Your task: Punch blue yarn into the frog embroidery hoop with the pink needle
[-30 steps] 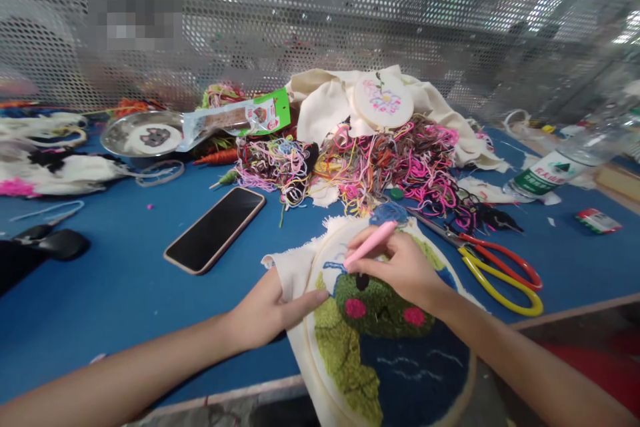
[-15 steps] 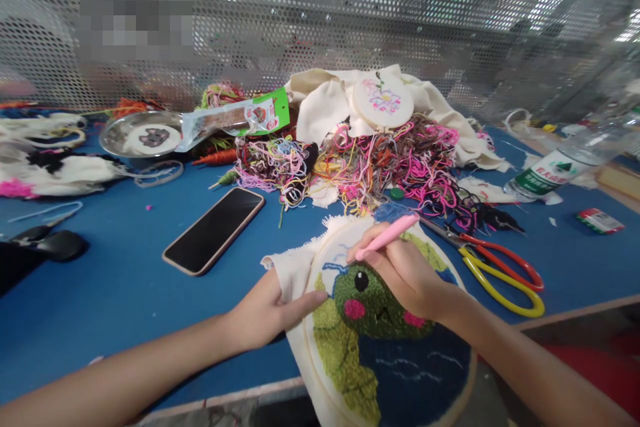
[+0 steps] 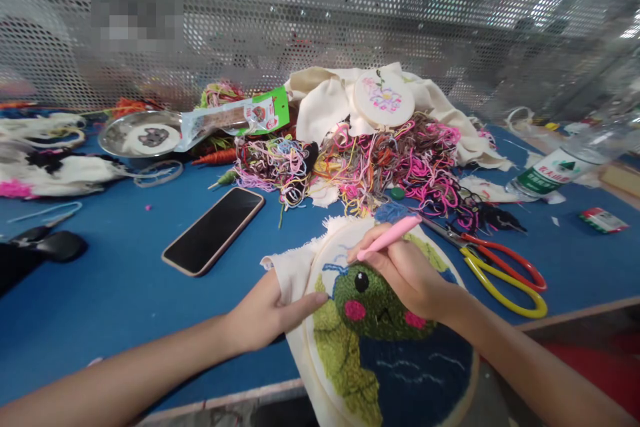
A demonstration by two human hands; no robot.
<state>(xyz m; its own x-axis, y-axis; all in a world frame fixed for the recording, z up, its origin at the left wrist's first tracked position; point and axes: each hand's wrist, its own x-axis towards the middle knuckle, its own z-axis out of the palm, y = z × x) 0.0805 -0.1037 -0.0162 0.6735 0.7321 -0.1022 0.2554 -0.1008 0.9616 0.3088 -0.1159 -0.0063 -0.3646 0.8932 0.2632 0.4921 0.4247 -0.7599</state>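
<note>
An embroidery hoop (image 3: 320,260) with cream cloth lies at the near table edge. It shows a tufted green frog face with pink cheeks, green leaves and dark blue ground. My right hand (image 3: 407,273) is closed round a pink punch needle (image 3: 390,237), its tip on the bare cloth above the frog's head. My left hand (image 3: 270,313) grips the hoop's left rim, thumb along the frame and fingers hidden under the cloth. A small tuft of blue yarn (image 3: 390,212) sits just beyond the hoop.
Red and yellow scissors (image 3: 500,270) lie right of the hoop. A black phone (image 3: 214,229) rests to the left. Behind are a tangle of coloured threads (image 3: 380,167), a second small hoop (image 3: 383,99), a metal dish (image 3: 135,137) and a lying water bottle (image 3: 560,167). Perforated metal screen at the back.
My right hand has shifted the pink needle slightly up and right, uncovering the frog's black eye. The left hand and the hoop have stayed in place.
</note>
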